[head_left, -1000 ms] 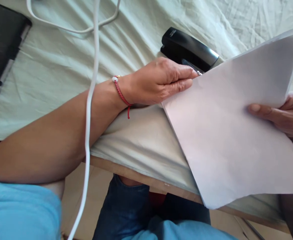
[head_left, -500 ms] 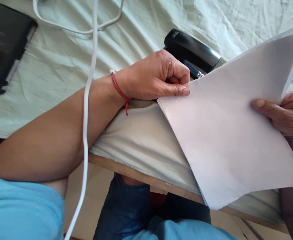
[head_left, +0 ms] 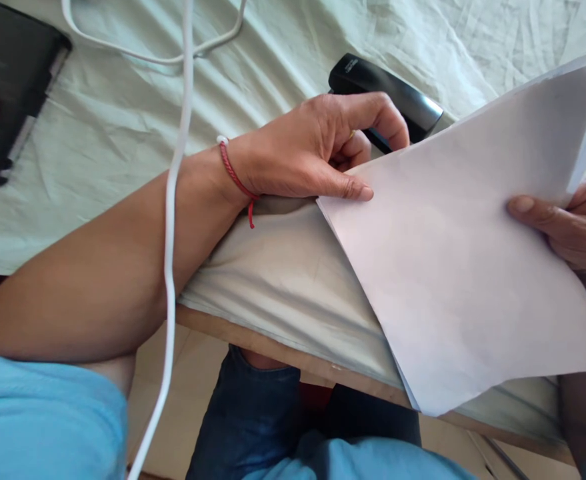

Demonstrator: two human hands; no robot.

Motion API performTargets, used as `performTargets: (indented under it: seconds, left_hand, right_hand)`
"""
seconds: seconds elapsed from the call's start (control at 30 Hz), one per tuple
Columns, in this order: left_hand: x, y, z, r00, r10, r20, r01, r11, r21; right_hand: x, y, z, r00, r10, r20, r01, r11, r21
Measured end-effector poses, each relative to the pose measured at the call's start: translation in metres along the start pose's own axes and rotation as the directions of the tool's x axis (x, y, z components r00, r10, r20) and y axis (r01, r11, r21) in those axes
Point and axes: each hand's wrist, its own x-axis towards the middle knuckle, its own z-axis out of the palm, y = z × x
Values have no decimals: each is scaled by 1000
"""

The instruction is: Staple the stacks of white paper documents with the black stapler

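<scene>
A small stack of white paper sheets [head_left: 453, 267] is held tilted over the near edge of the cloth-covered surface. My left hand [head_left: 327, 147] grips its upper left corner, the thumb on top and the index finger bent at the upper edge; the fingertips behind the paper are hidden. At the right edge of the view, my right hand [head_left: 573, 223] holds the stack with its thumb on top and the other fingers mostly beneath. Just beyond my left hand lies a black stapler [head_left: 387, 90], partly covered by that hand and the paper.
A dark phone [head_left: 13, 87] lies at the far left on the pale green cloth [head_left: 283, 40]. A white cable [head_left: 175, 200] hangs across my left forearm, close to the camera. The wooden edge [head_left: 273, 350] of the surface runs above my legs.
My left index finger has stretched out from its curled position along the paper's upper edge, covering part of the stapler. The sheets and my right hand have hardly moved.
</scene>
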Motion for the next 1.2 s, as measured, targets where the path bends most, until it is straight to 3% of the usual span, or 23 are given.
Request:
performTargets:
  seconds: [0.07,0.23,0.4,0.57,0.77,0.97,1.2]
  left_hand:
    - [-1,5,0,1000,-17,-11,17,1000,-24]
    - [-3,14,0,996,3,86,2,998,-64]
    - [-6,15,-5,989,3,147,12,995,-104]
    - [-6,13,-10,963,-25,268,55,993,-106]
    - [-4,13,-7,971,-59,230,93,985,-143]
    - [-5,15,-1,995,-29,91,52,963,-263]
    - [-4,14,1,999,18,47,1,924,-381]
  right_hand:
    - [2,1,0,1000,-6,-21,7,999,34]
    - [10,5,0,993,-38,-112,47,996,80]
    - [19,15,-2,994,-1,-107,17,989,149]
    - [18,19,-3,997,-10,-82,20,993,115]
    - [13,17,-1,995,-42,-88,52,992,114]
    - [19,24,-3,995,-61,-85,74,985,157]
    - [24,29,-8,995,-86,-41,92,979,183]
